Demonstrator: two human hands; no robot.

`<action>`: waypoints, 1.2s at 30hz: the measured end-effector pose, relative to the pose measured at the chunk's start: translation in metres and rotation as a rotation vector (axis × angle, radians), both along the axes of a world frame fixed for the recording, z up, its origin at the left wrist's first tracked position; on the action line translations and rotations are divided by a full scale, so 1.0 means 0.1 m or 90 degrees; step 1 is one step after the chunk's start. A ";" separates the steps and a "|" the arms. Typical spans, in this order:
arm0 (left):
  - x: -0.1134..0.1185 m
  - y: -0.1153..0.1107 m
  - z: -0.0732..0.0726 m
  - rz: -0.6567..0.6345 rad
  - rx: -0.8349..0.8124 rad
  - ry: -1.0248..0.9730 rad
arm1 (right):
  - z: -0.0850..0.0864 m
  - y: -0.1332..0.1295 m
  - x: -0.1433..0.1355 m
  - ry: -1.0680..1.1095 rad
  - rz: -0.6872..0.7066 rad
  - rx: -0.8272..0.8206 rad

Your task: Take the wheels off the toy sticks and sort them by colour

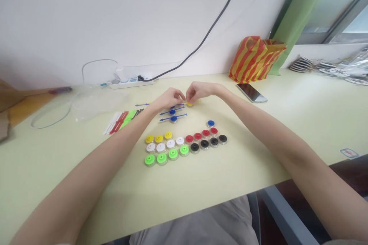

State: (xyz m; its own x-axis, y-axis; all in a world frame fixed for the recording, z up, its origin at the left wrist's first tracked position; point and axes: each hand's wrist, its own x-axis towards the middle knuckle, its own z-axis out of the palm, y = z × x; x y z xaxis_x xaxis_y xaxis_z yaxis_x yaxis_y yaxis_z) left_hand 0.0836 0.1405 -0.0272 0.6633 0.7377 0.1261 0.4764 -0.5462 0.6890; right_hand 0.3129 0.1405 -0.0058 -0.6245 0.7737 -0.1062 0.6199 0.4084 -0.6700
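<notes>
At the back middle of the table, my right hand (199, 90) is closed in a pinch on a thin yellow arrow (186, 103), just over a yellow disc (190, 104). My left hand (170, 98) is close beside it, fingers curled toward the same arrow; what they hold, if anything, is hidden. Below the left hand, blue arrows (179, 115) lie across blue discs (173, 119). Nearer me stand rows of round discs: yellow (159, 138), white (170, 144), red (197, 136), green (173, 154) and black (204, 144). One blue disc (211, 123) sits apart.
White, red, green and black strips (119, 121) lie left, partly behind my left forearm. A power strip (132, 82) with a black cable (198, 48) runs along the wall. A phone (252, 92) and a striped bag (254, 59) are at right; clear plastic (94, 103) lies left.
</notes>
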 end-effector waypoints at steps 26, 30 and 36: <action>-0.86 -0.51 0.67 0.114 0.310 0.017 | 0.24 -0.21 -0.08 -0.136 -0.072 0.143; -1.39 -0.81 0.46 0.233 0.360 0.126 | 0.41 -0.52 -0.51 -0.143 -0.027 0.260; -1.61 -0.89 0.12 0.296 0.368 0.072 | 0.50 -1.02 -1.20 -0.157 0.144 0.246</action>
State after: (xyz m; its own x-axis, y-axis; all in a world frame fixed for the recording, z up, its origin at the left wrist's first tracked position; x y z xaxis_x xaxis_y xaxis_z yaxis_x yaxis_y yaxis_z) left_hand -0.0771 0.0520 -0.0156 0.3319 0.7818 0.5278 0.7971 -0.5317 0.2863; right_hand 0.1932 0.0381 0.0440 -0.7730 0.6344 -0.0050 0.6085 0.7392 -0.2887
